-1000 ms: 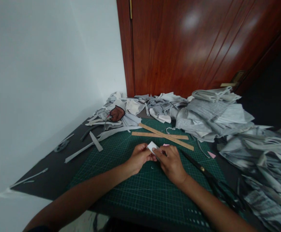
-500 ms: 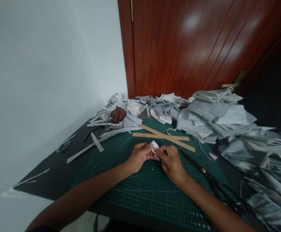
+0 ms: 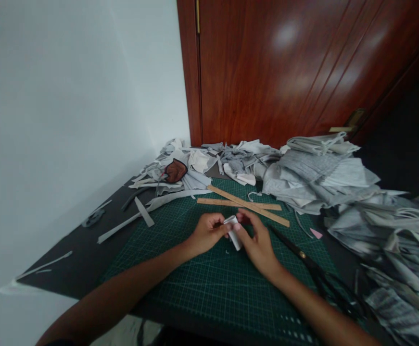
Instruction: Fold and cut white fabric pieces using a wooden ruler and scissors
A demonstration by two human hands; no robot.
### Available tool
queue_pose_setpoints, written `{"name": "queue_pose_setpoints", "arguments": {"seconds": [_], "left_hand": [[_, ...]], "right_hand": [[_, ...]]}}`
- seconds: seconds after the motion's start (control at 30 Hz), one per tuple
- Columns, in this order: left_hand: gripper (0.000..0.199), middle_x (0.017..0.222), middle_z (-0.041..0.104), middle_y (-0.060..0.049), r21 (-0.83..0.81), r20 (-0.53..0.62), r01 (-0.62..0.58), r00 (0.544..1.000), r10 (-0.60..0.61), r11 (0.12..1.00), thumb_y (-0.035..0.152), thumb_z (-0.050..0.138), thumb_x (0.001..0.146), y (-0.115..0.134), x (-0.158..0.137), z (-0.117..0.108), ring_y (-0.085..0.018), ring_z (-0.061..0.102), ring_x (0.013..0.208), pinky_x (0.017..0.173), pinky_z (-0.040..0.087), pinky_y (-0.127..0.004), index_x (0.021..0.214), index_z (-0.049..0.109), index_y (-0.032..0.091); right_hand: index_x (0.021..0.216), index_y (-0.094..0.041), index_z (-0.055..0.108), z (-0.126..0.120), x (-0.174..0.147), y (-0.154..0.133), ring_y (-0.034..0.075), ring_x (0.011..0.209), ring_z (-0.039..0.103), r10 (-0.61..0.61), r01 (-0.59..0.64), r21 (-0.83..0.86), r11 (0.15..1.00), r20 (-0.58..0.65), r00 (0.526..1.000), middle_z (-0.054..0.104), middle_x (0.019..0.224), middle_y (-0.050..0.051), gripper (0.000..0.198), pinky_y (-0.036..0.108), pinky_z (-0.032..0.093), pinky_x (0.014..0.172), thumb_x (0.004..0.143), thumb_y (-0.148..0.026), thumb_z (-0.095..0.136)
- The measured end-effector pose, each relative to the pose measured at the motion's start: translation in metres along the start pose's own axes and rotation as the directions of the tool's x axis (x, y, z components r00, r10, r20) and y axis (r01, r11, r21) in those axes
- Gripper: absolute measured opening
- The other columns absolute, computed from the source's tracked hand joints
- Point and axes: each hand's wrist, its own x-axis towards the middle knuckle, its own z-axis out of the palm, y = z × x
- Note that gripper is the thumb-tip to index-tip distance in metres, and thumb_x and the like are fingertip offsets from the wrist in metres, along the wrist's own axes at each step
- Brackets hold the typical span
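Note:
Between both hands is a small folded white piece (image 3: pixel 235 239), paper or cloth, held just above the green cutting mat (image 3: pixel 209 288). My left hand (image 3: pixel 208 232) pinches its upper left side with thumb and fingers. My right hand (image 3: pixel 257 239) grips the right side, thumb on its face and fingers behind. Two wooden rulers (image 3: pixel 267 215) lie crossed just beyond my hands. Black scissors (image 3: pixel 312 266) rest to the right, partly hidden by my right forearm.
Grey and white cloth scraps (image 3: pixel 243 158) heap along the back by the brown door (image 3: pixel 252 72). Stacked grey fabric (image 3: pixel 317 175) stands at the right. Light strips (image 3: pixel 122 227) and a brown cloth piece (image 3: pixel 175 171) lie left. A pink scrap (image 3: pixel 316 233) sits near the scissors.
The white piece has turned in my hands and now shows as a narrow folded strip pointing down towards me. My right hand's fingers have shifted behind its top, with the thumb on it.

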Motion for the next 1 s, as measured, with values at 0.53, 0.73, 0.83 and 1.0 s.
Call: {"name": "queue_pose_setpoints", "arguments": {"seconds": [0.53, 0.73, 0.83, 1.0], "left_hand": [[0.037, 0.065, 0.065, -0.001, 0.008, -0.071, -0.036, 0.997, 0.037, 0.999, 0.048, 0.081, 0.077, -0.008, 0.0, 0.001, -0.012, 0.056, 0.06, 0.059, 0.04, -0.023, 0.068, 0.066, 0.016], [0.042, 0.072, 0.069, -0.002, -0.176, -0.107, -0.012, 0.994, -0.007, 0.984, 0.048, 0.09, 0.066, -0.002, 0.002, 0.007, -0.014, 0.064, 0.065, 0.063, 0.049, -0.025, 0.078, 0.066, 0.016], [0.044, 0.066, 0.066, 0.0, -0.187, -0.063, 0.02, 0.997, -0.032, 0.982, 0.053, 0.088, 0.069, 0.0, 0.001, 0.008, -0.013, 0.061, 0.058, 0.057, 0.049, -0.024, 0.076, 0.064, 0.016], [0.052, 0.059, 0.063, 0.002, -0.197, 0.016, 0.062, 0.998, -0.06, 0.978, 0.062, 0.082, 0.073, -0.001, -0.002, 0.01, -0.012, 0.061, 0.051, 0.051, 0.049, -0.023, 0.075, 0.057, 0.017]], "right_hand": [[0.092, -0.023, 0.073, -0.001, 0.004, -0.003, 0.02, 0.077, 0.065, -0.091, 0.092, -0.001, 0.996, 0.127, 0.988, 0.071, 0.083, 0.002, 0.026, 0.031, 0.05, 0.072, 0.103, -0.035, 0.053], [0.089, -0.021, 0.072, 0.005, 0.001, -0.002, 0.018, 0.068, 0.062, 0.055, -0.064, 0.083, 0.994, 0.111, 0.992, 0.069, 0.075, 0.001, 0.03, 0.029, 0.048, 0.061, 0.101, -0.043, 0.055], [0.086, -0.021, 0.071, 0.009, -0.001, -0.003, 0.017, 0.062, 0.059, 0.118, -0.132, 0.121, 0.984, 0.112, 0.987, 0.066, 0.071, 0.0, 0.035, 0.028, 0.046, 0.056, 0.101, -0.048, 0.054], [0.079, -0.022, 0.066, 0.012, -0.005, -0.001, 0.017, 0.058, 0.058, 0.121, -0.134, 0.114, 0.984, 0.11, 0.987, 0.066, 0.068, 0.0, 0.037, 0.028, 0.046, 0.055, 0.102, -0.048, 0.053]]}}
